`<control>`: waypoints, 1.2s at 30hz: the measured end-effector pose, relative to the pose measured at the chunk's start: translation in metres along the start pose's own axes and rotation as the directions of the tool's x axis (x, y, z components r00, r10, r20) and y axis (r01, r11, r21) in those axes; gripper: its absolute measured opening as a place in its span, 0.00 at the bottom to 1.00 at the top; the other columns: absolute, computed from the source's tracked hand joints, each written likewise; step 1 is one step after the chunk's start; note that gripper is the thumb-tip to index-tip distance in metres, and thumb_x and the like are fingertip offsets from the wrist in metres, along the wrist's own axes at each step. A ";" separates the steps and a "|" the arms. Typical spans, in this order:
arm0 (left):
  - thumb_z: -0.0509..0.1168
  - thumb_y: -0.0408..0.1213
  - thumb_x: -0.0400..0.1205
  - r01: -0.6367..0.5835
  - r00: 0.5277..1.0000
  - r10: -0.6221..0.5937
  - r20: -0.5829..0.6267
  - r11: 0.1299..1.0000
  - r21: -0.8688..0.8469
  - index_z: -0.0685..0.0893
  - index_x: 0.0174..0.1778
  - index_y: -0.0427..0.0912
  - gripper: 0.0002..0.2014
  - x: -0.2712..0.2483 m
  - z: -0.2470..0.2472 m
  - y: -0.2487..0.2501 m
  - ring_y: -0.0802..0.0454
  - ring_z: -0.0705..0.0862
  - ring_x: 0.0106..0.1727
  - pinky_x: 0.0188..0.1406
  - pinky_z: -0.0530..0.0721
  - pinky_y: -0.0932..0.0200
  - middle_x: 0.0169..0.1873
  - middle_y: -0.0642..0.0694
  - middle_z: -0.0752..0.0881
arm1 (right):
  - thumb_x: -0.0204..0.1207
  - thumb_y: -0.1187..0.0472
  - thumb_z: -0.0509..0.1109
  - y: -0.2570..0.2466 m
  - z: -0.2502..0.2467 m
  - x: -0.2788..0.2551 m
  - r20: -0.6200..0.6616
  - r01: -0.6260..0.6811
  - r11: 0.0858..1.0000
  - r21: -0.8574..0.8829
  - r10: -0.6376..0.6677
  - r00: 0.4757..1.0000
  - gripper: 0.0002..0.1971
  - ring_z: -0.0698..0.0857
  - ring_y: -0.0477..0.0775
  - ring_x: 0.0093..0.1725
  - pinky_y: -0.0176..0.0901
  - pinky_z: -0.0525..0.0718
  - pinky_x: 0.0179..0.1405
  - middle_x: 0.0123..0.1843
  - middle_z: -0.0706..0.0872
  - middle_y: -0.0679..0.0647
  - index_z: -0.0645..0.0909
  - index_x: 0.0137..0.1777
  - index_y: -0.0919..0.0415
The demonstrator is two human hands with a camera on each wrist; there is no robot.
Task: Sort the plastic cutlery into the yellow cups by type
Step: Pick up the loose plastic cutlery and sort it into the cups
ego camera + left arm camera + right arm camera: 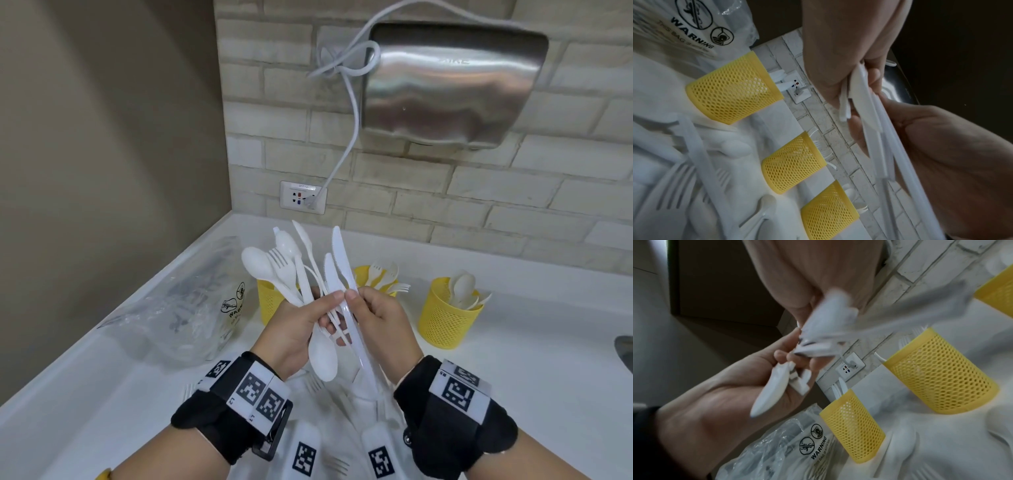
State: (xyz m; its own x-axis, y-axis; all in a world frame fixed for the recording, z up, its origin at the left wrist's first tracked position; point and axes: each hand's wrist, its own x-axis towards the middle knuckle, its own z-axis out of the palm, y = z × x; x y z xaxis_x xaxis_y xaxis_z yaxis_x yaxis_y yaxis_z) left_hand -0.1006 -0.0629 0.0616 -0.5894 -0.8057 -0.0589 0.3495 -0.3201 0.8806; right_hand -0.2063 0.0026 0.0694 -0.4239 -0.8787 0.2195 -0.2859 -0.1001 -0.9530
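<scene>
Head view: white mixed cutlery bundle (308, 274)

Clear plastic bag (694, 37), on the bench left of the left hand (294, 329): printed "WARNING" in black capitals, two round prohibition pictograms above it; line beneath starts "THIS BAG", remainder blurred

Wrist straps: square black-and-white coded markers; small "L7" on the left wrist strap (253, 394), "R5" on the right wrist strap (455, 387)

Steel hand dryer (452, 82), on the wall above and beyond the hands: embossed brand, not legible

Wall socket (302, 197) label: unreadable
</scene>
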 end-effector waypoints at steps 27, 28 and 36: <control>0.70 0.28 0.75 -0.063 0.988 0.074 -0.134 0.994 0.084 0.86 0.49 0.41 0.08 -0.013 -0.030 0.001 0.50 0.88 0.41 0.42 0.84 0.57 0.40 0.46 0.90 | 0.85 0.61 0.53 -0.041 0.007 0.028 -0.038 0.022 0.996 0.086 -0.018 0.999 0.07 0.79 0.41 0.28 0.33 0.76 0.30 0.35 0.79 0.53 0.70 0.49 0.61; 0.70 0.28 0.75 -0.072 0.988 0.083 -0.128 0.993 0.093 0.86 0.50 0.41 0.09 -0.013 -0.032 0.001 0.52 0.89 0.42 0.40 0.84 0.60 0.40 0.48 0.91 | 0.86 0.60 0.51 -0.050 0.003 0.031 -0.044 0.026 0.992 0.121 -0.021 0.999 0.07 0.82 0.41 0.29 0.34 0.79 0.33 0.35 0.81 0.53 0.70 0.52 0.61; 0.65 0.34 0.80 -0.069 0.996 0.040 0.077 0.898 0.435 0.85 0.36 0.44 0.08 -0.021 -0.033 0.011 0.54 0.77 0.32 0.38 0.73 0.59 0.31 0.51 0.90 | 0.71 0.51 0.74 -0.106 -0.003 0.070 0.239 0.123 0.974 -0.188 -0.077 0.968 0.10 0.60 0.44 0.17 0.32 0.59 0.15 0.15 0.63 0.41 0.80 0.35 0.56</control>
State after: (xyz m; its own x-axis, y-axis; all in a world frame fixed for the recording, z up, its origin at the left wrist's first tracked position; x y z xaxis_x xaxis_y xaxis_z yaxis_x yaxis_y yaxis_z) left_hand -0.0607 -0.0662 0.0568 -0.6290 -0.7773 0.0124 0.0377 -0.0145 0.9992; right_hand -0.2084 -0.0472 0.1860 -0.1835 -0.9544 0.2356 -0.4924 -0.1182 -0.8623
